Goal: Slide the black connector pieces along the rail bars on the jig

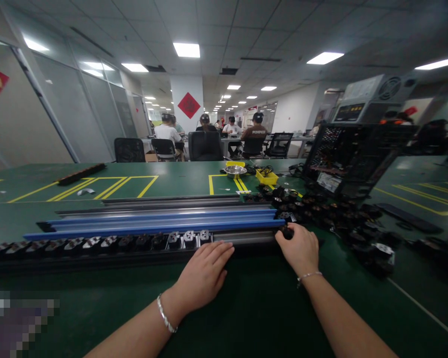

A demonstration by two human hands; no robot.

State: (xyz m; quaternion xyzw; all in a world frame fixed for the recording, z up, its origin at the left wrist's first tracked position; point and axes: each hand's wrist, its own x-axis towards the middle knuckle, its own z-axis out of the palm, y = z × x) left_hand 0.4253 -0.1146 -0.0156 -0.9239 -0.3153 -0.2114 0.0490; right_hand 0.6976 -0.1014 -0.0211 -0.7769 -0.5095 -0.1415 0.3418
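A long black rail (246,237) lies across the green table (246,308) in front of me, with a row of several small black socket modules (97,243) seated in its left part. My left hand (203,274) rests flat against the rail's near edge, fingers stretched out, just right of the last seated module. My right hand (299,248) is at the rail's right end, fingers curled on a small black module (286,231).
Blue and grey rails (164,219) lie stacked behind the black one. A heap of loose black modules (332,216) spreads to the right, below a black crate (354,154). A metal bowl (235,171) and yellow trays (268,177) sit farther back. Several people sit at distant desks.
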